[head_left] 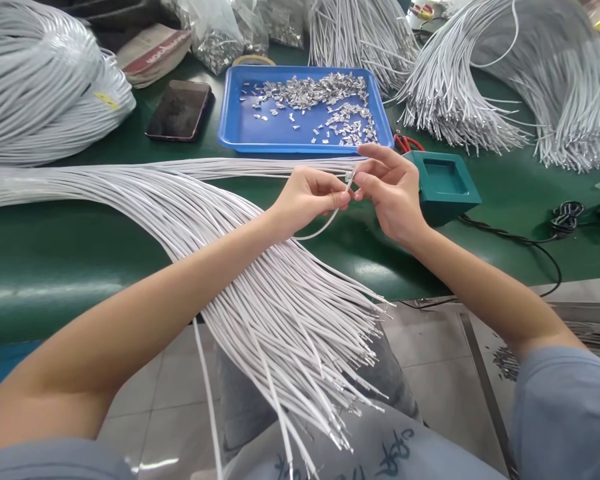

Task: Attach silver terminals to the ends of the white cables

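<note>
My left hand (313, 200) pinches a single white wire (325, 227) close to its end, between thumb and forefinger. A small shiny piece (349, 177), probably a metal terminal, shows at the wire's end. Thumb and forefinger of my right hand (393, 193) are closed at the wire tip, the other fingers partly spread; what lies between them is mostly hidden. Below my left forearm, a thick bundle of white wires (280, 300) fans over the table edge onto my lap. Behind my hands, a blue tray (260, 142) holds many small metal terminals (310, 93).
A green block-shaped device (440, 180) stands right of my right hand, with a black cable (520, 240) trailing from its side. Red-handled pliers (407, 142) lie behind it. A phone (180, 110), coiled wires (45, 80), terminal bags (220, 40) and more wire bundles (460, 93) line the back.
</note>
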A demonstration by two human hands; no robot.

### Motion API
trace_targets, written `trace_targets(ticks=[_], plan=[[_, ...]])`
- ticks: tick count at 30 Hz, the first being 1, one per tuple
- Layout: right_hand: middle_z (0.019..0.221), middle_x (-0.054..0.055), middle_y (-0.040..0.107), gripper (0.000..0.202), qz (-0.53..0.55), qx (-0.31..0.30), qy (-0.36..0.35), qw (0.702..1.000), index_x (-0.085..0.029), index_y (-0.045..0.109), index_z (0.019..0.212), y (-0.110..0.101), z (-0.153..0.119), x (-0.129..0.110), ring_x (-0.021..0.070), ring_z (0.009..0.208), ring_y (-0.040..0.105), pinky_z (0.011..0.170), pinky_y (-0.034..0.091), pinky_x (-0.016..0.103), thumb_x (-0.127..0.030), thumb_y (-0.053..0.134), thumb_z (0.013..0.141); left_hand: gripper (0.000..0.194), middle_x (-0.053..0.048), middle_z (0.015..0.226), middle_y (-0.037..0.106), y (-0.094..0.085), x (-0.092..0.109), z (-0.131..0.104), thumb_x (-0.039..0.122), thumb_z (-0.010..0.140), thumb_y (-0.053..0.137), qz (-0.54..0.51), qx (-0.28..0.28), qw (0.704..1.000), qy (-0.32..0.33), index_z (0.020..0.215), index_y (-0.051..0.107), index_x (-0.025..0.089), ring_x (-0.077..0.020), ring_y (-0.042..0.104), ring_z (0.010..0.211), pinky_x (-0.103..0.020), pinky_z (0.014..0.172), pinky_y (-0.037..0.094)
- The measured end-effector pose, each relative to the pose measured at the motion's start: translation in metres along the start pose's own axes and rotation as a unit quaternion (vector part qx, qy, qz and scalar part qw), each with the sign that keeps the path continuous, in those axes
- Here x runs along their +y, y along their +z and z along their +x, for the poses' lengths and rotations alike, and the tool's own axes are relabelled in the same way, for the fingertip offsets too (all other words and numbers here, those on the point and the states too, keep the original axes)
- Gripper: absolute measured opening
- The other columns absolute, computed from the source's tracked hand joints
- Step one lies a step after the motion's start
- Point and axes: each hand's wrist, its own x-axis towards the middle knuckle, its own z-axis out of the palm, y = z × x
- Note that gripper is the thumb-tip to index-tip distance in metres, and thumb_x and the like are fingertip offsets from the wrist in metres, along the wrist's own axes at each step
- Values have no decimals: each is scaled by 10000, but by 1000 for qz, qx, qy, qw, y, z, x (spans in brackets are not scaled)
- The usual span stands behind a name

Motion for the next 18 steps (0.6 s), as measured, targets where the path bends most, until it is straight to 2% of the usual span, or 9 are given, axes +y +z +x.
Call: trace_targets(ticks=[9,14,18], plan=[[823,-7,624,344,27,-3,10,1000,-298,541,1171,0,0,1,127,724,621,647,570,304,-449,587,865,239,-16,647,640,5,-3,-1,319,680,813,-12,11,1000,2,725,671,133,-70,522,524,-212,487,447],[833,0,623,342,24,-11,-4,1000,-302,550,1173,1,0,0,138,748,626,650,575,312,-446,596,866,142,-11,657,636,7,0,-1,204,730,747,-45,7,999,-18,710,642,110,-47,514,497,-191,476,436],[853,19,618,326,-6,1,-32,999,-291,568,1160,1,-1,6,162,782,624,638,579,328,-460,560,881,84,-3,668,634,4,3,-1,163,756,705,-54,37,997,-34,751,639,111,-36,513,508,-174,496,438]])
